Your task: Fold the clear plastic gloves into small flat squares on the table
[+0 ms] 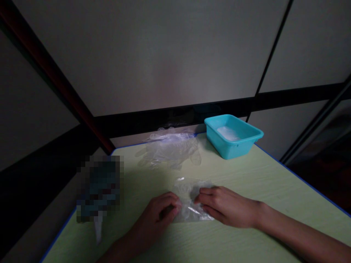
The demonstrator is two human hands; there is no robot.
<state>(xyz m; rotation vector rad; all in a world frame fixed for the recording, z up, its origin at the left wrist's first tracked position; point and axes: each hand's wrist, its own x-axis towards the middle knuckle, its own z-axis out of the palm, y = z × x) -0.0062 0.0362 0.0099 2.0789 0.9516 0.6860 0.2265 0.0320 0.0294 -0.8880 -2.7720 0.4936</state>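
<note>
On the pale green table lies a flattened, glossy piece of thin clear plastic (pixel 189 210), roughly rectangular and creased; it looks like the same film as the gloves behind it. My left hand (pixel 161 212) pinches its left edge between thumb and fingers. From the right, my right hand (pixel 226 205) bends over the plastic, its fingers curled together onto the right part; the fingertips partly cover the film. Farther back, a loose pile of clear disposable plastic gloves (pixel 171 148) spreads near the table's far edge, with finger shapes showing.
A turquoise plastic basket (pixel 238 149) stands at the back right, with whitish translucent material (pixel 228 133) inside. At the left edge lies a pixelated package (pixel 100 190) with a white strip sticking out. Cabinet panels (pixel 175 62) rise directly behind the table (pixel 274 186).
</note>
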